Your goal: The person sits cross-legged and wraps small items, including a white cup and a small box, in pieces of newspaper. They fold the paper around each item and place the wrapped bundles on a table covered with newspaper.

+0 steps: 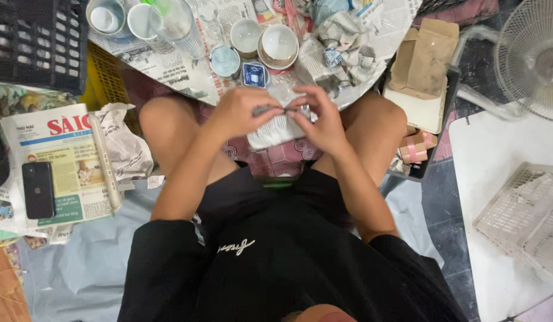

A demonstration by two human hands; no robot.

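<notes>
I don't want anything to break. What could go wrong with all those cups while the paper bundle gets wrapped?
Both hands, left and right, hold the newspaper bundle above the knees; a loose grip might drop it. The cups and the tall glass stand crowded just beyond, so a reach could knock them together.

Down on the dark tiled floor (434,197), spread with sheets of printed newspaper (169,65) at the top, carrying small white ceramic cups (279,42), a clear drinking glass (175,24), a tiny square blue-and-white dish (254,74) and crumpled paper wads (342,42). Off to one side, a folded newspaper with a red headline (65,161), topped by a black smartphone (38,189), just beside a black plastic crate (38,42). Over on the other side, flattened brown cardboard boxes (425,56), a white electric fan (530,56) and a pale plastic basket (524,214).
</notes>
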